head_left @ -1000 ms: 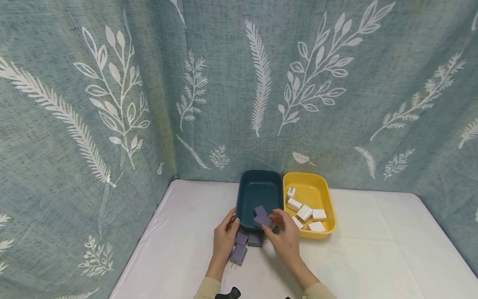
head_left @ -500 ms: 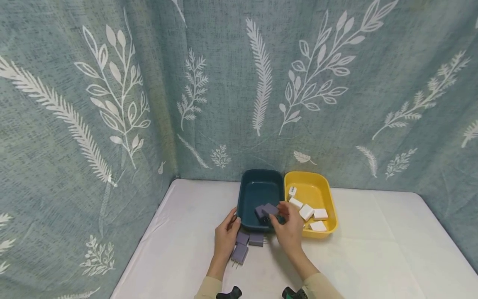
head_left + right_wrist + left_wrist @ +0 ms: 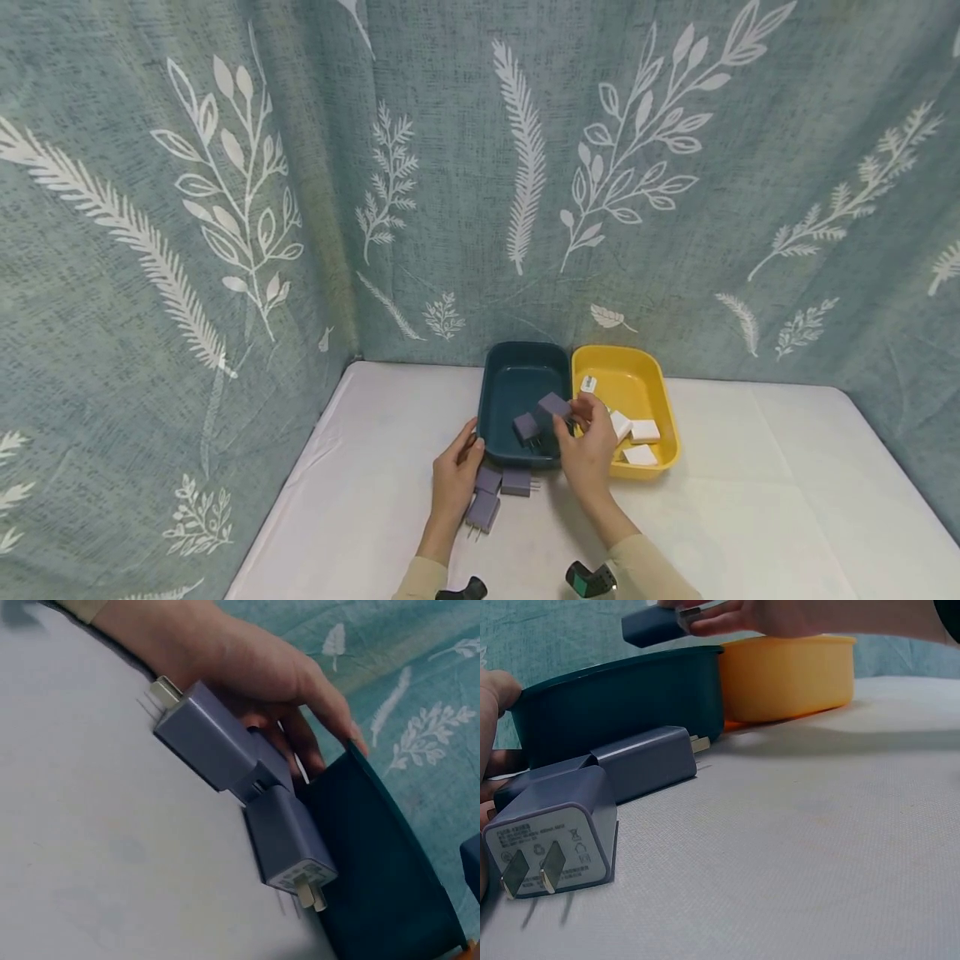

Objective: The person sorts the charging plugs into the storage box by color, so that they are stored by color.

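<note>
In the head view, my right hand point(image 3: 588, 446) pinches a purple-grey charger plug point(image 3: 554, 405) between thumb and fingers, above the right side of the dark teal bin point(image 3: 504, 392). My left hand point(image 3: 453, 483) holds that bin's front-left corner, with a finger reaching the rim in the right wrist view. Another purple-grey charger point(image 3: 527, 427) lies inside the bin near its front. Three more sit on the cloth before it: one with prongs toward me point(image 3: 551, 836), one with prongs pointing right point(image 3: 649, 757), and one partly hidden between them point(image 3: 488, 478).
A yellow bin point(image 3: 666, 400) stands against the teal bin's right side. Several white chargers point(image 3: 645, 431) lie in it, some hidden behind my right hand. A white cloth point(image 3: 765, 483) covers the table. A leaf-patterned curtain point(image 3: 465, 167) rises behind and at the sides.
My right hand has lifted the charger up and to the right, away from the one left in the teal bin. My left hand stays at the bin's corner.
</note>
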`<state>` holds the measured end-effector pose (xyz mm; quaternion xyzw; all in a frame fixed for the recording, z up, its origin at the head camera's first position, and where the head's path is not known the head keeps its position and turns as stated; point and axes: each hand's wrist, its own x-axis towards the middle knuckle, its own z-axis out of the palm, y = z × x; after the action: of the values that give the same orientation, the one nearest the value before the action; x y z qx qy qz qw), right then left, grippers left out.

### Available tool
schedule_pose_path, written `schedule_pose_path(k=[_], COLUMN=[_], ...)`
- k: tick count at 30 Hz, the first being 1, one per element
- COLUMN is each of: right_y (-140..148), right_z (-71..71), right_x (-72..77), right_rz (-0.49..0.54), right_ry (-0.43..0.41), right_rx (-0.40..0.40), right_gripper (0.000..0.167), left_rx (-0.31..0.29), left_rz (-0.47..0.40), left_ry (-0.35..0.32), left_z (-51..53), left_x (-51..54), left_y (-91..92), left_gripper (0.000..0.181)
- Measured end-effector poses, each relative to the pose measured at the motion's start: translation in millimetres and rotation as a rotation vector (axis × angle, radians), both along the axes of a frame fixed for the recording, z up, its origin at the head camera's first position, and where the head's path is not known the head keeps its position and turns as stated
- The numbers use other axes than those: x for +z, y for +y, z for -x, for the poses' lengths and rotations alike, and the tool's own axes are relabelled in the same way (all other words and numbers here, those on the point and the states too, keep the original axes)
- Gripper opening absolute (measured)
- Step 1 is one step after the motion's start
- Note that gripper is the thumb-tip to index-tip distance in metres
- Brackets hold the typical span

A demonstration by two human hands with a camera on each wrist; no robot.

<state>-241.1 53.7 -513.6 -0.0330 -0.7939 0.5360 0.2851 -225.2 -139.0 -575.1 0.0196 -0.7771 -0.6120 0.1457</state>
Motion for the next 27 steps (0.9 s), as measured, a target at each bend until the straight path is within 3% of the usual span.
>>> schedule_pose_path(k=[12,20,27], right_y=[4.4,6.6,6.6], right_z=[2.8,-1.6,-5.7], right_x=[1.3,-4.8,-10.2], right_rz=[0.047,0.001,-0.025], right_ry=[-0.015,0.023,0.114], right_rx=[0.000,0.013,0.048], right_gripper=[0.041,0.035,0.033], left_rx=[0.005,-0.002,0.011], left_rz=[-0.005,0.000,-0.011], left_ry=[-0.016,-0.013,-0.033], left_z=[1.0,-10.8,-0.6], left_x=[1.2,26.6,3.4], left_y=[1.4,5.2,2.4], left_gripper=[0.039,0.039,0.039])
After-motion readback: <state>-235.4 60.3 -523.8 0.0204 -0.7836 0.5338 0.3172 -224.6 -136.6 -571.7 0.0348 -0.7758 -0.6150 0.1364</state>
